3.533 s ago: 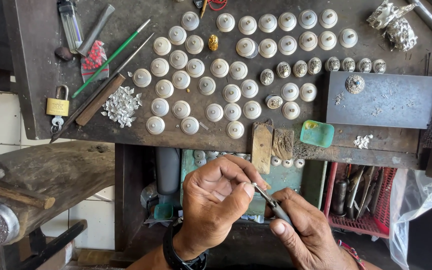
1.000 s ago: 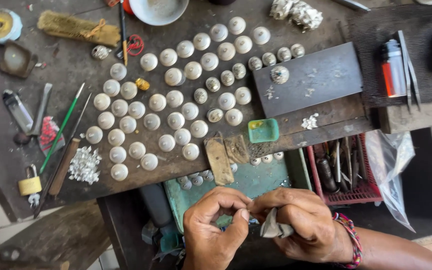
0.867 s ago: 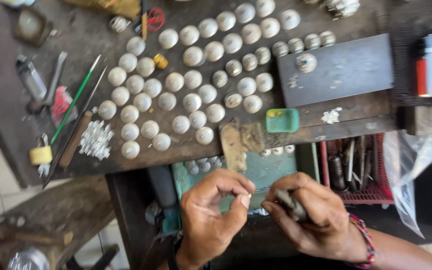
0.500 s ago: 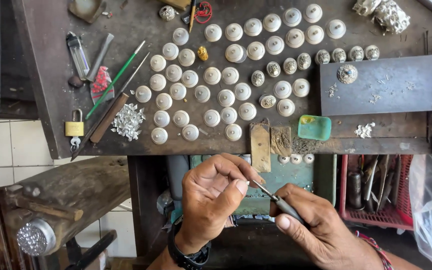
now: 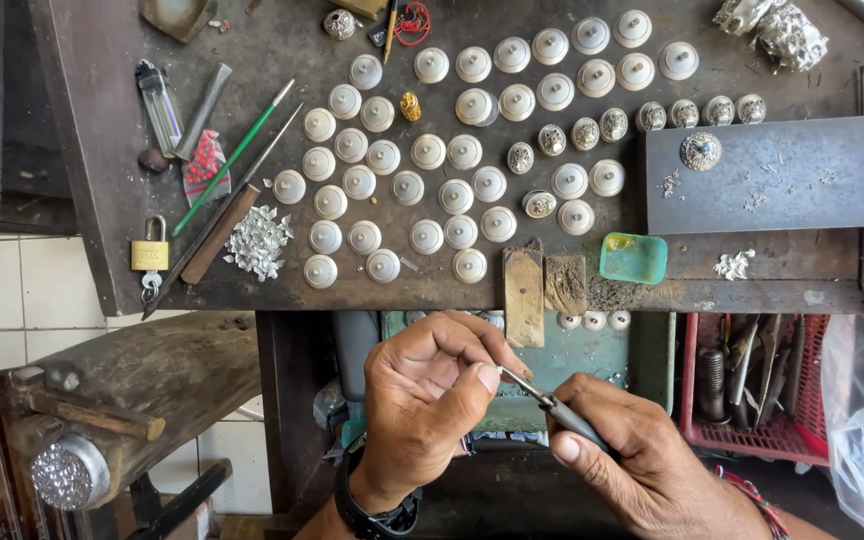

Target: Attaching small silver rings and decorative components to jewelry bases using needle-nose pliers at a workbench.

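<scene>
My left hand (image 5: 427, 400) is below the workbench edge, thumb and fingers pinched together around something too small to make out. My right hand (image 5: 642, 455) grips slim metal tweezers (image 5: 552, 405), whose tips meet the left fingertips. Above them, on the dark workbench (image 5: 252, 285), lie several round white domed pieces (image 5: 462, 190) in rows, with a few ornate silver ones (image 5: 582, 132) to their right.
A grey metal plate (image 5: 782, 175) carries one ornate piece. Nearby lie a small teal tray (image 5: 633, 258), a brass padlock (image 5: 150, 252), a green-handled tool (image 5: 232, 160), a pile of silver bits (image 5: 257, 242), and a red basket of tools (image 5: 752, 385) under the bench. A wooden beam (image 5: 152, 370) juts out at left.
The view has swung and steadied over the bench. Both hands stay together below its edge; the right hand now holds the tweezers' tips against the left fingertips.
</scene>
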